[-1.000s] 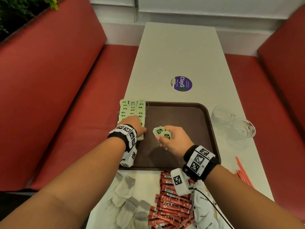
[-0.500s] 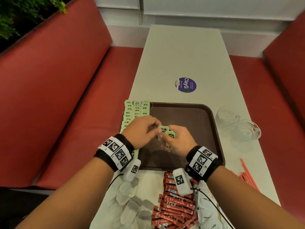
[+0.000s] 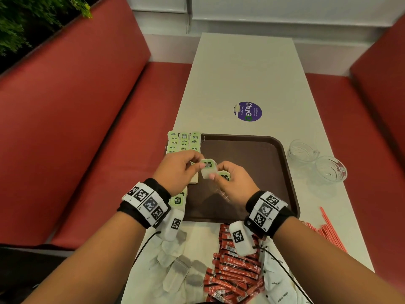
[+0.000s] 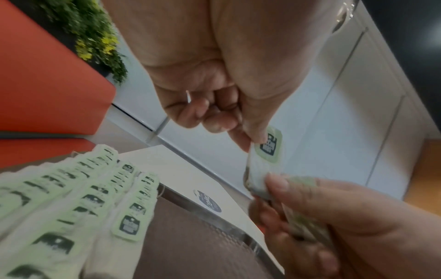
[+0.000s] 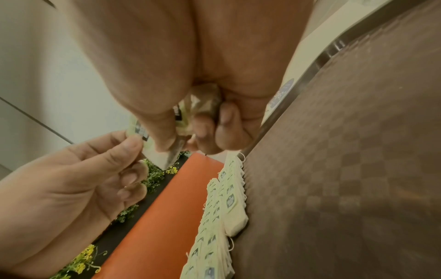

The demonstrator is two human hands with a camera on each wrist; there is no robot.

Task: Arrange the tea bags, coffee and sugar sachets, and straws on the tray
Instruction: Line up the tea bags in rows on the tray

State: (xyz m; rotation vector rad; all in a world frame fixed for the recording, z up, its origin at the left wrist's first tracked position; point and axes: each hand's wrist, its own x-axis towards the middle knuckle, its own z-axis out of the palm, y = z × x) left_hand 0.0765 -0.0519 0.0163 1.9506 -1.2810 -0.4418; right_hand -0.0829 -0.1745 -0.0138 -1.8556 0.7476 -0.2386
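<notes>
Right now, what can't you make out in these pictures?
- Tea bag rows, head view: near end hidden by the left hand.
- Second tea bag: mostly covered by the right hand.
- Sachets: cut off at the bottom edge.
- Tag print: blurred in the left wrist view.

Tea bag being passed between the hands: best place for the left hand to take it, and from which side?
Judging by its pose, pinch the top edge by the green tag, coming from the left. The tea bag hangs flat and upright between the hands; the right hand pinches its lower right corner and also grips a second bag, so the upper left edge is free. The left hand already pinches there.
</notes>
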